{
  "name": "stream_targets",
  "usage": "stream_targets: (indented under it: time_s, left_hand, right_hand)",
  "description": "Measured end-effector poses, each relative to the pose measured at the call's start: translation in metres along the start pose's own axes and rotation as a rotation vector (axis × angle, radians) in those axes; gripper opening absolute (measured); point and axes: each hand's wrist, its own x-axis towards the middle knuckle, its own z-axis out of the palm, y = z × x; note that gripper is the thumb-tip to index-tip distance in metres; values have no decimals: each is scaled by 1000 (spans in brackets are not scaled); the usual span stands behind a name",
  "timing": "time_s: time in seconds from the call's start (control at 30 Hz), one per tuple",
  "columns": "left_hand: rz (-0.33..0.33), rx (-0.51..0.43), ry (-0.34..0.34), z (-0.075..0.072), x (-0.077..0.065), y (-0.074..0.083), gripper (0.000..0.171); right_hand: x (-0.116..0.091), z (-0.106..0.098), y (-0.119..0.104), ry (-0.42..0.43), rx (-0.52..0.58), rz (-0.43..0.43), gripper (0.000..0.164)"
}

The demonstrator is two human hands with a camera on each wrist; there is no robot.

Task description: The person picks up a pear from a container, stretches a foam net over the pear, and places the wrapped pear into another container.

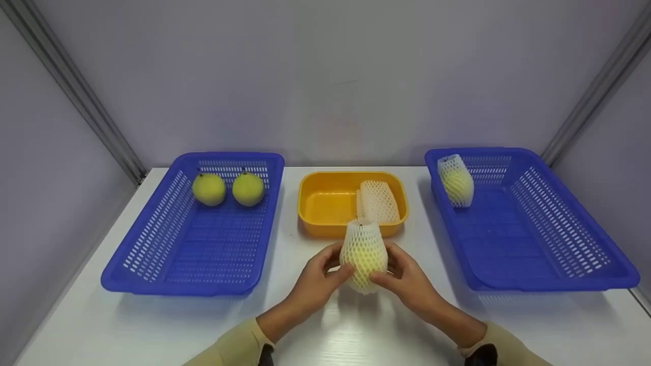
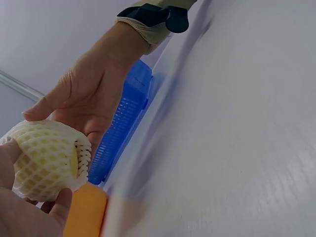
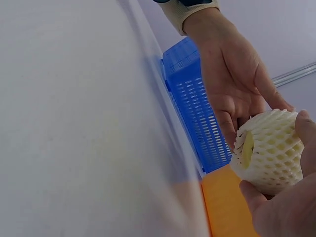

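Between both hands, over the white table, is a yellow-green pear point(image 1: 364, 259) in a white foam net sleeve. The left hand point(image 1: 319, 274) grips it from one side and the right hand point(image 1: 409, 277) from the other, thumbs on the near face. The sleeve's narrower end points up and away in the head view. In the left wrist view, a strip of bare skin shows through the open end of the netted pear point(image 2: 47, 158); the right wrist view also shows this opening on the pear point(image 3: 271, 150).
Just beyond the hands, a yellow bin point(image 1: 325, 203) contains flat foam net sleeves point(image 1: 379, 201). At left, a blue basket point(image 1: 188, 290) holds two bare pears point(image 1: 209, 189). Another blue basket point(image 1: 554, 284) at right has one netted pear point(image 1: 456, 183). Walls enclose the table's back and sides.
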Motion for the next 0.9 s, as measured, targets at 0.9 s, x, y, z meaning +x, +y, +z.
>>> stream_targets:
  time_s: [0.9]
  left_hand:
    - [218,104,-201,0,-7,-2,69]
  right_hand:
    - [-5,-18,1,-115,-485,-420,92]
